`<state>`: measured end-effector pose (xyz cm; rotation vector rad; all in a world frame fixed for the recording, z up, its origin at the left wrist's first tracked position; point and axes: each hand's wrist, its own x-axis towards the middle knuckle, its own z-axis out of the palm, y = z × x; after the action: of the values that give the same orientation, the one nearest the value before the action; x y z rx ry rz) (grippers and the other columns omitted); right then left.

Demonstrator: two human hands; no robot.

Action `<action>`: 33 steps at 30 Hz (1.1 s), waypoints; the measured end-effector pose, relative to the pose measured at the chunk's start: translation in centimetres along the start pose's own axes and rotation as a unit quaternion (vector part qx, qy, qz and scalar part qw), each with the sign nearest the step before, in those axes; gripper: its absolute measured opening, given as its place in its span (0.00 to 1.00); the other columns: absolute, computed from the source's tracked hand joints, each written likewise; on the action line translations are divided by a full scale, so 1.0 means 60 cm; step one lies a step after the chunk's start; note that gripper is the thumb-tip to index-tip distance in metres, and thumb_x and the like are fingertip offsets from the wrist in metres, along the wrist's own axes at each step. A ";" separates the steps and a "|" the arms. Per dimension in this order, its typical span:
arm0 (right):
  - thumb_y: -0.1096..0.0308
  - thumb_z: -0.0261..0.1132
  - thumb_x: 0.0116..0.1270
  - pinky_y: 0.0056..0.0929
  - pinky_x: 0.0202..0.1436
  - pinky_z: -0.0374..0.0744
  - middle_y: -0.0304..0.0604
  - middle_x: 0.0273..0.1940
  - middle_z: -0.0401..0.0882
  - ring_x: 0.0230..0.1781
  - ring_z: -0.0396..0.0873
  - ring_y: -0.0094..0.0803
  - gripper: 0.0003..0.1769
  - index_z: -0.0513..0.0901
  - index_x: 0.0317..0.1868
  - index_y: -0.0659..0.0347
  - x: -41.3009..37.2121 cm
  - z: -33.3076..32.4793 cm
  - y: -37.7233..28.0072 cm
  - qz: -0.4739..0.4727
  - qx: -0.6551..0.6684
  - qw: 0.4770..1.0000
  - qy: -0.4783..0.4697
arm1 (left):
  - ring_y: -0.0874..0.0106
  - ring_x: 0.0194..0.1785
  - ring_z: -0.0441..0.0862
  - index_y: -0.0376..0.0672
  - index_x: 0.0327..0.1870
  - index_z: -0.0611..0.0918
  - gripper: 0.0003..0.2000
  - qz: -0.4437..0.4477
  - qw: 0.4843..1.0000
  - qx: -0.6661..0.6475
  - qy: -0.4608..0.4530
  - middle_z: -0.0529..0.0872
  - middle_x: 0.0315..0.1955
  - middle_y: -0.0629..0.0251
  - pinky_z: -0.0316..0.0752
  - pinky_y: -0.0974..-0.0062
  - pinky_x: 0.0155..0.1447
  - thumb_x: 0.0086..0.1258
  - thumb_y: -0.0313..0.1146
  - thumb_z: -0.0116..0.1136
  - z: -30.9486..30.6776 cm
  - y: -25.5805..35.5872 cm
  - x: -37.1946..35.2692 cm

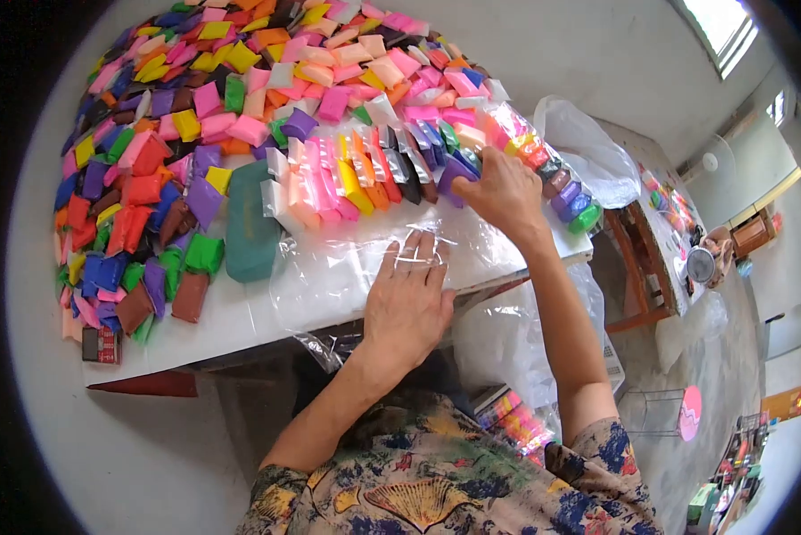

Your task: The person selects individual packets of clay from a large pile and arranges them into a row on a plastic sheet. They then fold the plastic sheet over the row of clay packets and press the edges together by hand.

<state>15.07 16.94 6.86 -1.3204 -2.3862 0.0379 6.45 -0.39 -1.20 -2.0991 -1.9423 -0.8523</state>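
A row of small coloured packets [354, 185], which look like modelling clay in clear wrap, lies on the white table. My left hand [409, 299] rests flat, palm down, on a clear plastic bag [329, 267] in front of the row. Its fingers are stretched out towards the packets. At the row's right end, my right hand [505, 192] is closed, with the thumb against a purple packet [455, 175]. Its other fingers curl near the green and peach packets, and the hand partly hides what it grips. A teal block [250, 223] stands left of the row.
A large heap of mixed packets [231, 80] covers the back and left of the table. To the right lies another wrapped row of packets [561, 183] beside a crumpled clear bag [587, 152]. A small dark box [102, 346] sits at the front left corner. A pink-topped stool [689, 413] stands right.
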 end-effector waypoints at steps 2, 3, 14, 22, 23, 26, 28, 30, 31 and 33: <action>0.51 0.67 0.50 0.47 0.50 0.80 0.57 0.37 0.87 0.44 0.86 0.52 0.25 0.85 0.39 0.67 0.001 -0.004 0.005 0.005 0.013 1.000 0.002 | 0.49 0.73 0.66 0.38 0.72 0.69 0.29 -0.007 1.000 -0.005 -0.012 0.72 0.68 0.45 0.58 0.52 0.78 0.71 0.37 0.57 -0.001 0.004 0.001; 0.51 0.67 0.50 0.47 0.50 0.80 0.57 0.37 0.87 0.44 0.86 0.52 0.25 0.85 0.39 0.66 0.004 -0.009 0.008 0.018 0.015 1.000 -0.010 | 0.49 0.73 0.66 0.39 0.73 0.68 0.29 -0.010 1.000 -0.010 -0.018 0.72 0.68 0.44 0.58 0.51 0.78 0.71 0.37 0.57 -0.005 0.006 0.003; 0.68 0.76 0.54 0.31 0.42 0.80 0.45 0.37 0.85 0.35 0.82 0.33 0.24 0.81 0.50 0.67 -0.257 -0.060 0.028 -0.028 0.225 0.934 0.275 | 0.49 0.71 0.68 0.42 0.80 0.57 0.32 -0.025 0.997 -0.066 -0.025 0.73 0.66 0.44 0.56 0.51 0.78 0.77 0.37 0.51 -0.020 0.006 0.011; 0.72 0.76 0.53 0.34 0.43 0.80 0.50 0.43 0.84 0.37 0.82 0.40 0.26 0.81 0.53 0.67 -0.257 0.028 -0.001 -0.052 0.174 0.943 0.280 | 0.52 0.71 0.69 0.42 0.81 0.53 0.36 -0.016 0.996 -0.085 0.002 0.73 0.66 0.46 0.56 0.52 0.78 0.74 0.34 0.51 -0.010 -0.002 0.006; 0.72 0.76 0.53 0.34 0.43 0.79 0.49 0.43 0.84 0.37 0.82 0.40 0.26 0.81 0.53 0.67 -0.253 0.032 -0.004 -0.061 0.167 0.940 0.291 | 0.52 0.71 0.69 0.42 0.81 0.53 0.36 -0.017 0.996 -0.084 0.002 0.73 0.66 0.46 0.56 0.53 0.78 0.73 0.34 0.51 -0.011 -0.003 0.007; 0.72 0.76 0.53 0.34 0.41 0.79 0.49 0.42 0.83 0.36 0.81 0.40 0.26 0.81 0.53 0.67 -0.236 0.046 -0.008 -0.049 0.163 0.928 0.331 | 0.50 0.70 0.69 0.38 0.80 0.53 0.35 -0.013 0.997 -0.080 0.008 0.73 0.66 0.43 0.58 0.54 0.77 0.73 0.31 0.51 -0.013 -0.001 0.006; 0.71 0.76 0.54 0.34 0.40 0.79 0.49 0.42 0.83 0.36 0.81 0.40 0.26 0.80 0.54 0.67 -0.234 0.056 -0.009 -0.022 0.167 0.927 0.334 | 0.51 0.70 0.69 0.37 0.80 0.53 0.35 -0.007 0.997 -0.074 0.011 0.72 0.66 0.44 0.57 0.54 0.77 0.73 0.31 0.51 -0.012 -0.001 0.004; 0.69 0.76 0.55 0.35 0.40 0.78 0.50 0.43 0.84 0.35 0.81 0.40 0.26 0.80 0.54 0.67 -0.236 0.067 -0.007 0.010 0.174 0.933 0.313 | 0.51 0.71 0.68 0.36 0.80 0.54 0.35 -0.002 0.998 -0.066 0.013 0.72 0.67 0.44 0.57 0.54 0.78 0.73 0.31 0.51 -0.011 0.000 0.003; 0.68 0.75 0.56 0.38 0.43 0.78 0.51 0.44 0.83 0.39 0.81 0.44 0.26 0.79 0.54 0.67 -0.241 0.069 -0.007 0.031 0.174 0.938 0.299 | 0.52 0.71 0.68 0.35 0.79 0.55 0.35 0.002 0.998 -0.062 0.012 0.72 0.67 0.44 0.57 0.54 0.78 0.72 0.31 0.52 -0.011 -0.001 0.002; 0.66 0.74 0.57 0.46 0.50 0.77 0.54 0.45 0.82 0.46 0.81 0.52 0.27 0.77 0.54 0.68 -0.254 0.070 -0.008 0.071 0.171 0.945 0.269 | 0.52 0.72 0.67 0.35 0.79 0.56 0.34 0.001 0.998 -0.060 0.013 0.71 0.68 0.45 0.56 0.54 0.78 0.72 0.31 0.52 -0.012 -0.001 0.001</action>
<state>20.26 4.94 -2.05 -1.1499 -1.7323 0.1120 6.16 -0.65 -0.60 -2.1426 -1.9222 -1.0139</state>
